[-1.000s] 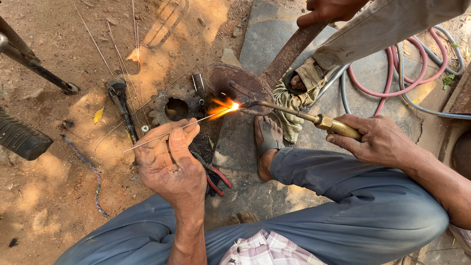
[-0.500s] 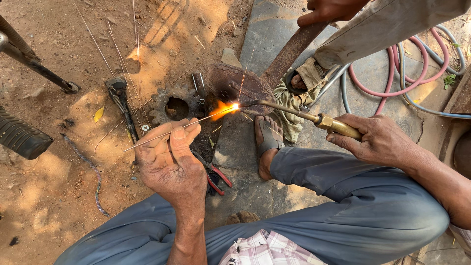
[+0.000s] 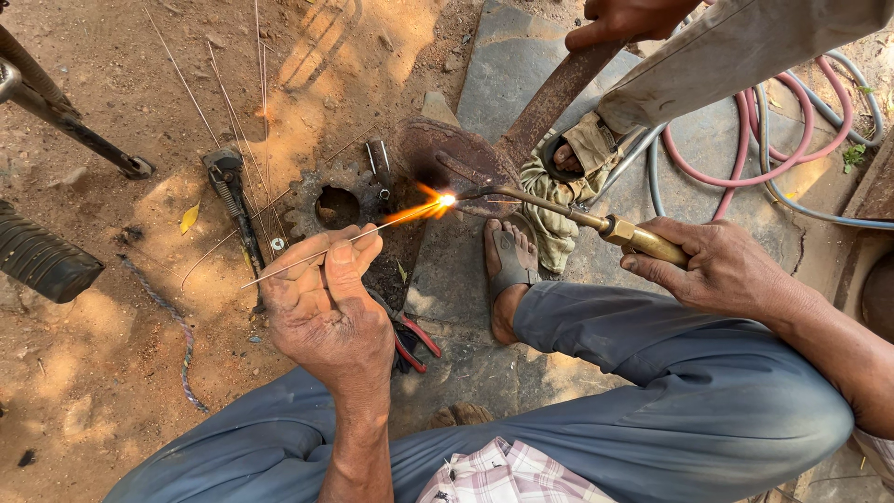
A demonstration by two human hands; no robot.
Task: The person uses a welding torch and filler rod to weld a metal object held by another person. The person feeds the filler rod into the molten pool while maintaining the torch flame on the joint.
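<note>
The person squats on the ground, knees in grey trousers nearest the camera, and the left hand [image 3: 326,312] is raised in front of them, palm turned down and wrist bent back, thumb and forefinger pinched shut on a thin filler rod [image 3: 321,251] that slants up and right toward the flame [image 3: 438,203]. The right hand [image 3: 722,270] sits further right, fingers curled closed round the brass handle of the torch [image 3: 615,228], whose slim neck reaches left to the glowing tip. Judging by the live flame and the rod's end inside it, the joining work is under way, not finished; how much of the seam is laid cannot be made out. Just beyond the flame lies the rusty blade [image 3: 456,158], the piece being heated, its long handle held steady by another person's hand [image 3: 619,19] at the top edge. A toothed sprocket [image 3: 326,200] lies on the dirt left of it, and hoses [image 3: 792,121] coil on the far right.
</note>
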